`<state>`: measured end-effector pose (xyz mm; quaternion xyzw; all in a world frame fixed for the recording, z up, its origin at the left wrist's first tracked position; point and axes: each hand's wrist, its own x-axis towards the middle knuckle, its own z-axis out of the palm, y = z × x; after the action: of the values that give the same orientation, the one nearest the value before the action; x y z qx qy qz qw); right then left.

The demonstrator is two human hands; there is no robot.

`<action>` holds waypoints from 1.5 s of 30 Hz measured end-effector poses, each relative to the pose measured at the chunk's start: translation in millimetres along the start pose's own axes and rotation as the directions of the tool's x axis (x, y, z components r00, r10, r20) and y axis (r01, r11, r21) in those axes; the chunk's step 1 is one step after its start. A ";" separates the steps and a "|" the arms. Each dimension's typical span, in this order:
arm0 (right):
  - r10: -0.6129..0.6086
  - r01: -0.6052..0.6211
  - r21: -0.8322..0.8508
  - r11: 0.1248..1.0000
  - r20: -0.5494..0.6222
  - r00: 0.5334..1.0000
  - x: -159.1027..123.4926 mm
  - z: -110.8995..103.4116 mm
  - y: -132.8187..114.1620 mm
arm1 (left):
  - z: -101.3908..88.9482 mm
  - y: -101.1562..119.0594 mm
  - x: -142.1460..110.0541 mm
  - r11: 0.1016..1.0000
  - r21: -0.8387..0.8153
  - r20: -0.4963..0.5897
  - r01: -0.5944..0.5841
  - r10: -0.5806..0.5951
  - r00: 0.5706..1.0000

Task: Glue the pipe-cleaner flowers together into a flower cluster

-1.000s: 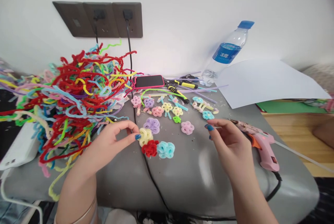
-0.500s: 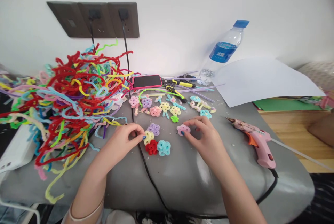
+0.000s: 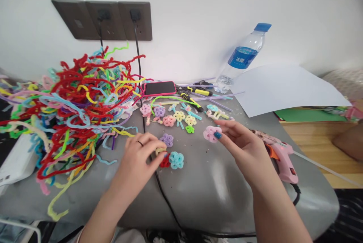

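My right hand pinches a pale pink pipe-cleaner flower between thumb and fingers, lifted a little above the grey surface. The fingers of my left hand are closed around a yellow pipe-cleaner flower, which they mostly cover. Just behind it lies a purple flower. A red flower, partly hidden by my left thumb, touches a light blue flower on its right. Farther back rest several finished flowers, among them a pink one and a small green one.
A large tangle of pipe cleaners fills the left. Behind are a phone, yellow-black pliers and a leaning water bottle. A pink glue gun lies right, partly behind my right arm. A black cable crosses the grey table.
My right hand has moved right and up, carrying the pink flower. My left hand has shifted slightly right, over the yellow and red flowers.
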<state>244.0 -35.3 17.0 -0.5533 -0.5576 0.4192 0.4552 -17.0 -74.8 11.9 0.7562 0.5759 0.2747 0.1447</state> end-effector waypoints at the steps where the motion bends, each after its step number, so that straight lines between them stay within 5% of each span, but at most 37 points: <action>1: 0.018 -0.019 0.007 1.000 0.042 0.999 0.3 1.3 -1.2 | 4.2 4.5 -3.9 0.998 0.004 0.027 -0.070 0.070 0.997; 5: 0.135 -0.137 -0.013 0.991 0.290 0.948 1.3 12.5 -4.2 | 19.2 14.5 -14.7 0.976 0.034 0.055 -0.216 0.214 0.975; 11: 0.175 -0.178 -0.038 0.983 0.466 0.868 3.9 25.6 -1.0 | 27.2 9.6 -17.6 0.963 0.106 0.035 -0.249 0.247 0.968; 23: 0.202 -0.156 -0.128 0.979 0.595 0.778 7.9 36.8 15.3 | 28.9 1.1 -21.0 0.964 0.062 -0.025 -0.259 0.261 0.965; 38: 0.086 0.017 -0.224 0.974 0.442 0.893 -2.5 46.3 21.9 | 25.0 -3.9 -23.1 0.966 0.063 -0.009 -0.251 0.252 0.968; 45: 0.014 0.102 -0.243 0.965 0.434 0.901 -8.8 49.7 19.9 | 23.0 -8.9 -23.1 0.962 0.060 -0.007 -0.267 0.268 0.963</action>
<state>200.2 -41.6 -14.4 -0.4886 -0.7069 0.4443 0.2532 -14.9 -91.9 -17.2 0.8288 0.4774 0.2807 0.0798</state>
